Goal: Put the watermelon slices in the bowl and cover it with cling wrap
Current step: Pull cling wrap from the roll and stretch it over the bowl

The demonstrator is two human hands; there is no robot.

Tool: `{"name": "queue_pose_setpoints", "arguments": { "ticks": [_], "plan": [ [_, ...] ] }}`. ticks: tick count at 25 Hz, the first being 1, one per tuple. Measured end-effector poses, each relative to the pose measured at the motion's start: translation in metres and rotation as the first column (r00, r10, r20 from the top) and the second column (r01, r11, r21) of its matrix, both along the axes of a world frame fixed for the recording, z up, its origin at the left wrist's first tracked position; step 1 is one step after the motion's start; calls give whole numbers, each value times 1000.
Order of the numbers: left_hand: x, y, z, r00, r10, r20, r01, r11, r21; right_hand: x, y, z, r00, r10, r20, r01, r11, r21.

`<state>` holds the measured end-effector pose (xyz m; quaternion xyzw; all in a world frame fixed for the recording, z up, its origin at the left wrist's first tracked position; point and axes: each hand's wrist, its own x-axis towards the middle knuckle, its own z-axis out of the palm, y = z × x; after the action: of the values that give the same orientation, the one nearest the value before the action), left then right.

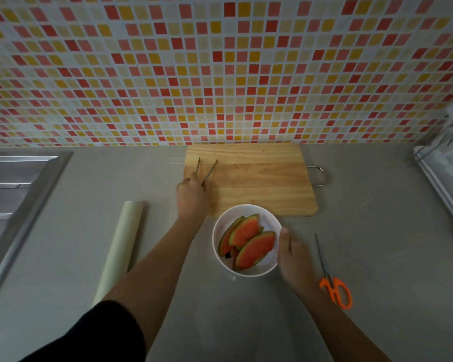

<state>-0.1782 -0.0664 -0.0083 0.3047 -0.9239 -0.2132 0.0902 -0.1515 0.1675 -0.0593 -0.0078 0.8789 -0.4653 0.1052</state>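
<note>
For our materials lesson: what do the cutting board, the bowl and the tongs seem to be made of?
Cutting board: unvarnished-looking wood, pale with visible grain lines. Bowl: smooth white, ceramic or plastic; cannot tell which. Tongs: thin grey arms, probably metal.

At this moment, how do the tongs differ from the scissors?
The tongs are held in the left hand over the cutting board; the scissors lie untouched on the counter, right of the bowl. The tongs' tips stand apart; the scissors' blades are closed. The tongs look plain metal; the scissors have orange handles. Both are slender tools.
</note>
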Motion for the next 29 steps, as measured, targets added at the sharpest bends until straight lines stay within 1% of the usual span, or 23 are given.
{"name": "queue_pose_setpoints", "arguments": {
  "ticks": [2,4,7,10,12,13,14,15,16,17,19,20,22,24,27,29],
  "plan": [
    [-8,0,-10,999,46,2,-46,999,-1,-1,-1,-2,999,-18,-39,20,999,27],
    [-15,-2,-17,996,80,-28,-79,996,33,-2,-4,-4,998,-49,-51,50,999,21],
    [-23,-6,-23,997,80,-21,-79,996,48,0,-5,-6,996,-76,-43,75,997,-24],
    [-26,-6,-21,998,62,-6,-61,996,71,0,-4,-5,997,-67,-24,67,998,-18],
    [-23,-6,-12,996,81,22,-83,995,64,0,-3,-3,999,-53,11,53,999,-11],
    [-18,-4,-6,997,80,3,-80,995,51,0,-3,-1,999,-44,17,44,999,-8],
    [-10,-2,0,997,53,-47,-51,997,57,0,-4,0,999,-33,15,33,999,-1],
    [1,2,4,995,15,-98,-5,995,97,-1,-5,2,1000,-27,13,27,1000,8],
    [14,9,6,994,-15,-109,32,988,151,-1,-6,4,1000,-27,12,27,1000,12],
    [31,18,8,996,-44,-78,58,980,191,0,-7,6,999,-29,14,28,999,14],
    [66,37,6,994,-112,0,110,971,210,4,-8,11,1000,-20,6,20,1000,15],
    [82,45,5,990,-138,13,132,967,218,9,-7,13,1000,-12,-9,12,1000,16],
    [105,55,5,992,-126,-17,126,958,258,21,-5,17,1000,-2,-25,2,1000,15],
    [119,60,7,995,-89,-51,100,951,292,36,-2,20,1000,-5,-2,5,1000,4],
    [140,69,7,994,-78,-81,98,953,287,59,5,22,1000,-17,17,17,1000,13],
    [152,74,3,993,-83,-88,105,951,292,71,11,18,999,-32,-17,32,999,35]
  ]
}}
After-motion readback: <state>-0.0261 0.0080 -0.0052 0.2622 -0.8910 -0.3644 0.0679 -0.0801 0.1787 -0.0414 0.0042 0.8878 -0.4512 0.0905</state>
